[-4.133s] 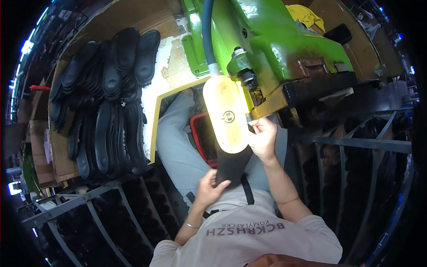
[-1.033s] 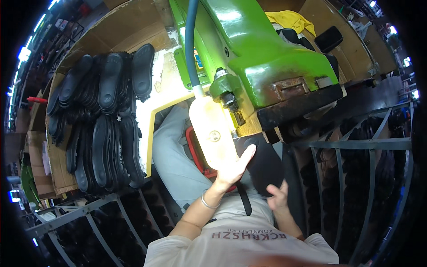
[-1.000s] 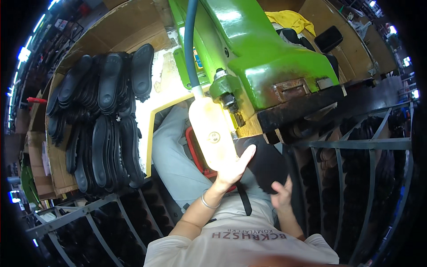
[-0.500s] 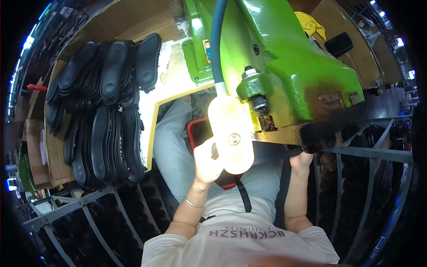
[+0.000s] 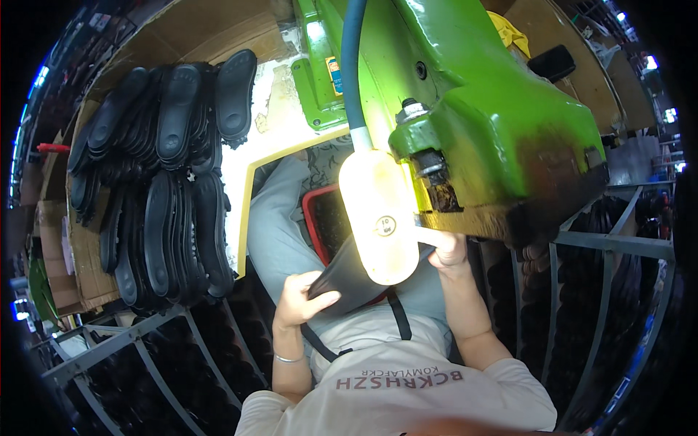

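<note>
Below the lit lamp (image 5: 379,218) I hold a black shoe sole (image 5: 342,280) slantwise over my lap. My left hand (image 5: 299,299) is closed on its near left end, thumb on top. At the far end, just right of the lamp, my right hand (image 5: 446,252) is closed on it, with fingertips partly hidden. The lamp covers the sole's middle. Above my right hand is the head of a green machine (image 5: 502,109). Stacks of black shoe soles (image 5: 178,116) lie in a cardboard box to the left.
A white tabletop with a yellow edge (image 5: 251,211) borders my lap. A red bin (image 5: 311,218) stands between my legs. Grey metal racks (image 5: 109,349) flank me on both sides. At the far right lie a black phone (image 5: 552,64) and a yellow cloth (image 5: 509,33).
My right hand has come left from under the machine head toward the lamp. My left hand has moved left and nearer to me, and the sole now spans both hands.
</note>
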`<state>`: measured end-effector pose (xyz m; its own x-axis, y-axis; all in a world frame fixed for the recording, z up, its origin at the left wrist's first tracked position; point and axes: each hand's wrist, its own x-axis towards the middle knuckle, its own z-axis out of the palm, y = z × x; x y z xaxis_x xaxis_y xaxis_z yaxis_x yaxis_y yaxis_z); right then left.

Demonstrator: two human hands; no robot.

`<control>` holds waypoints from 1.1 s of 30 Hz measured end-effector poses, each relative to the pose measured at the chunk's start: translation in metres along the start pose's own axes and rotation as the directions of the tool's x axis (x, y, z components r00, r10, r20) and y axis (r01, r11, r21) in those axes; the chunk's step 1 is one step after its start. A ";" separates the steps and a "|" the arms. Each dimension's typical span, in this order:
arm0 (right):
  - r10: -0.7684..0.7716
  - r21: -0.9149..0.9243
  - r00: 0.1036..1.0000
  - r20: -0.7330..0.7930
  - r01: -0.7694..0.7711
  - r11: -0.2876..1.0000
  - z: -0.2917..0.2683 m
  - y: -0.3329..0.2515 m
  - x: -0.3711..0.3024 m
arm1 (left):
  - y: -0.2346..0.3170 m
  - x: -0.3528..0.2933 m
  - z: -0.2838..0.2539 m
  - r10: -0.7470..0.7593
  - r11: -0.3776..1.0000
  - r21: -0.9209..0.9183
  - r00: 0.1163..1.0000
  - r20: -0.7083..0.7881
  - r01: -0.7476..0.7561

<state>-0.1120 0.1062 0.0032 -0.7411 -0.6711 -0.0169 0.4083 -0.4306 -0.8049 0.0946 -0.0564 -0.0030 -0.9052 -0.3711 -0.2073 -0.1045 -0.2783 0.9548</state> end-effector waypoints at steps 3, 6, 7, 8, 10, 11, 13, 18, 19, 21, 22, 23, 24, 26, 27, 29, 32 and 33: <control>-0.045 -0.263 0.999 0.011 0.046 0.964 0.019 -0.010 0.007 | 0.017 0.034 0.024 0.226 0.921 0.295 0.966 0.124 -0.253; -0.137 -0.413 0.982 -0.133 0.071 0.908 0.025 -0.004 -0.002 | 0.025 0.076 0.056 0.381 0.873 0.320 0.924 0.025 -0.368; -0.038 -0.378 0.987 -0.158 -0.025 0.925 0.020 -0.002 -0.009 | 0.026 0.080 0.060 0.382 0.880 0.292 0.924 0.035 -0.375; -0.020 -0.388 0.989 -0.146 -0.039 0.921 0.015 0.001 -0.021 | 0.026 0.084 0.065 0.383 0.887 0.263 0.923 0.045 -0.381; 0.106 -0.360 0.988 -0.115 -0.141 0.922 0.005 0.011 -0.055 | 0.021 0.079 0.073 0.428 0.881 0.229 0.904 -0.012 -0.414; 0.218 -0.323 0.971 -0.093 -0.237 0.916 -0.001 0.016 -0.074 | 0.017 0.077 0.078 0.416 0.884 0.236 0.909 0.000 -0.404; 0.380 -0.465 0.925 -0.027 -0.348 0.814 -0.015 0.029 -0.108 | 0.006 0.070 0.088 0.364 0.929 0.141 0.911 -0.194 -0.341; 0.360 -0.244 0.917 -0.170 -0.393 0.886 -0.064 0.002 -0.153 | -0.007 0.061 0.102 0.218 0.972 -0.043 0.953 -0.208 -0.231; 0.310 -0.195 0.939 -0.149 -0.335 0.922 -0.070 -0.003 -0.155 | -0.006 0.065 0.104 0.268 0.963 0.087 0.938 -0.220 -0.255; 0.351 -0.211 0.919 -0.182 -0.385 0.898 -0.069 -0.001 -0.154 | -0.003 0.073 0.105 0.324 0.937 0.211 0.920 -0.222 -0.279; 0.376 -0.192 0.908 -0.186 -0.409 0.892 -0.065 0.001 -0.153 | -0.001 0.077 0.104 0.331 0.904 0.332 0.932 -0.148 -0.268; 0.389 -0.229 0.913 -0.125 -0.408 0.884 -0.059 0.008 -0.151 | 0.001 0.081 0.103 0.326 0.856 0.447 0.942 -0.077 -0.260; 0.412 -0.229 0.905 -0.103 -0.425 0.876 -0.051 0.017 -0.149 | 0.002 0.084 0.103 0.328 0.858 0.443 0.941 -0.083 -0.260; 0.454 -0.229 0.887 -0.085 -0.461 0.857 -0.036 0.030 -0.149 | 0.003 0.087 0.100 0.284 0.910 0.347 0.951 -0.120 -0.228; 0.464 -0.227 0.882 -0.082 -0.470 0.853 -0.031 0.032 -0.150 | 0.002 0.087 0.098 0.271 0.924 0.315 0.953 -0.134 -0.219; 0.469 -0.260 0.881 -0.062 -0.468 0.845 -0.033 0.027 -0.154 | 0.000 0.081 0.090 0.311 0.950 0.037 0.942 -0.126 -0.309; 0.480 -0.169 0.876 -0.034 -0.479 0.862 -0.047 0.005 -0.165 | -0.010 0.065 0.083 0.325 0.945 0.094 0.934 -0.151 -0.313; 0.455 -0.171 0.887 -0.081 -0.462 0.870 -0.052 -0.002 -0.168 | -0.013 0.059 0.083 0.296 0.955 0.043 0.935 -0.193 -0.293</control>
<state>-0.0160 0.2514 -0.0233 -0.5151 -0.7421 -0.4290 0.6061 0.0386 -0.7944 0.0081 -0.0014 -0.0102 -0.7982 -0.6006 0.0476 0.1480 -0.1190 0.9818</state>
